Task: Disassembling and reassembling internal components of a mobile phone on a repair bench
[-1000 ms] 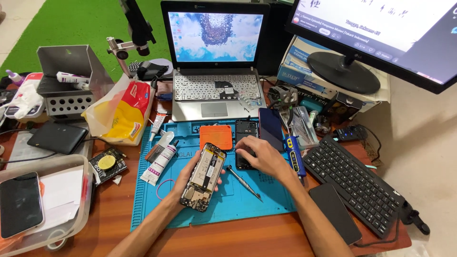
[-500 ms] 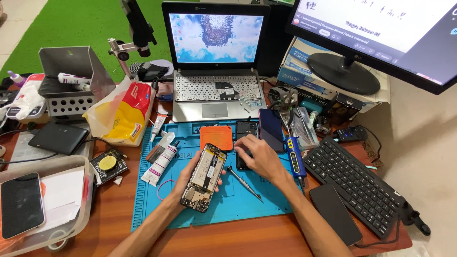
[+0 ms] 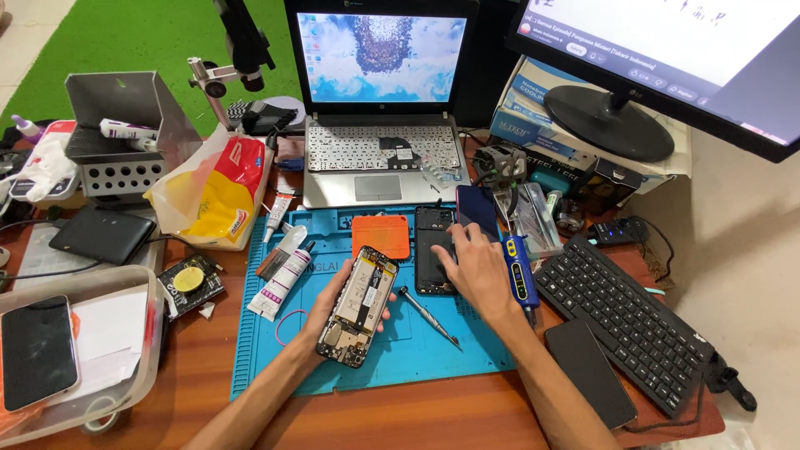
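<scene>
Hands (image 3: 333,307) apart over blue mat (image 3: 275,367)

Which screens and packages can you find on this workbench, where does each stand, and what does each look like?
Laptop screen: back centre, blue sky picture with a dark cluster.
Monitor: back right, large, white page, black round foot.
Cardboard boxes: beneath the monitor, white and blue.
Plastic bag: left of the laptop, yellow and red.
Glue tube: on the blue mat, white.

An opened phone (image 3: 360,306), its circuit boards exposed, sat tilted in the left hand (image 3: 327,310) above a blue mat (image 3: 433,354); a black back cover (image 3: 435,250) lay flat nearby.
</scene>
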